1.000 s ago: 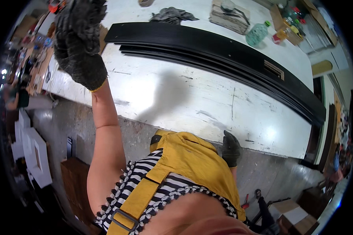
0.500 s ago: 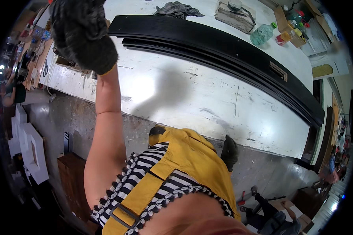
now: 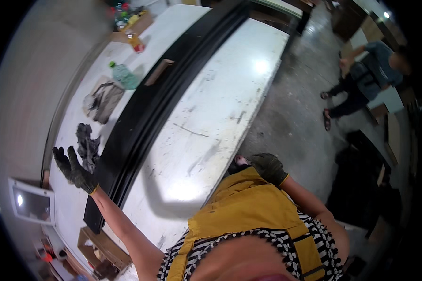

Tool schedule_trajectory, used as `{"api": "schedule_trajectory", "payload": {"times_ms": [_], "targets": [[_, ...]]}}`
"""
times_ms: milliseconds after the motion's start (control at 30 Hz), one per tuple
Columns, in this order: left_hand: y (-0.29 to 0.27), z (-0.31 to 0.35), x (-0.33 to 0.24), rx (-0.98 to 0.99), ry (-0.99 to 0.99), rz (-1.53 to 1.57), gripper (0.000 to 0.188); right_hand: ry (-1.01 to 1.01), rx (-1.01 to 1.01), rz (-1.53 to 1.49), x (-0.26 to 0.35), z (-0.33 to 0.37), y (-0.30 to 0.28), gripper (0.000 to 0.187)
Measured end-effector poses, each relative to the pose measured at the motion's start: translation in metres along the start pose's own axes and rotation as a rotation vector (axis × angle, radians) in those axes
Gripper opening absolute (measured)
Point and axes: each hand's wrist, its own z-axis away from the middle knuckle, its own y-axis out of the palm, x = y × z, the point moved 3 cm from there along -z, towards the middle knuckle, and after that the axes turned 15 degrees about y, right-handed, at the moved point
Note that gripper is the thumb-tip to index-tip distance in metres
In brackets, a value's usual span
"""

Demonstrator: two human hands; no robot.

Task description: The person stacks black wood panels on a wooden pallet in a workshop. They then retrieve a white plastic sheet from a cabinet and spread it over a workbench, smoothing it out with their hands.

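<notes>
My left hand, in a dark work glove, reaches over the far side of the white table with its fingers spread. It holds nothing and is nearest to a crumpled grey rag. Below the wrist lies a stack of long black boards, the top one with a bare wood cut-out. My right hand, gloved too, hangs low at the front of my yellow apron, beside the table edge. Its fingers are loosely bent, partly hidden, and nothing shows in them.
Behind the boards are a greyish block, a green-capped bottle, a bottle of yellow liquid and a cardboard box of bottles. A person stands on the concrete floor at right. An open carton is at lower left.
The view has swung round, so the boards now run steeply up to the right. My left hand, earlier raised close to the camera, is now farther off with fingers spread over the table's far side.
</notes>
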Motion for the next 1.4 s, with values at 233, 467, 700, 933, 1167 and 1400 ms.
{"api": "schedule_trajectory", "payload": {"times_ms": [233,467,700,933,1167,1400], "targets": [[0.161,0.130,-0.120,0.233,-0.169,0.787,0.034,0.151,-0.057,-0.074,-0.080,0.033,-0.011,0.022],[0.311,0.294,-0.239,0.869,-0.558,0.700,0.034,0.104,-0.091,-0.144,-0.155,-0.044,-0.070,0.023],[0.438,0.355,-0.359,1.145,-0.479,0.666,0.036,0.569,-0.241,-0.445,-0.366,-0.017,-0.128,0.024],[0.499,0.369,-0.386,1.039,-0.590,0.497,0.038,0.268,-0.073,-0.295,-0.412,-0.138,-0.225,0.022],[0.561,0.325,-0.377,0.713,-0.475,0.532,0.028,-0.218,-0.005,0.043,-0.361,-0.262,-0.328,0.026],[0.700,0.261,-0.399,0.595,-0.785,0.756,0.030,0.189,-0.047,-0.203,-0.397,-0.288,-0.383,0.040]]}}
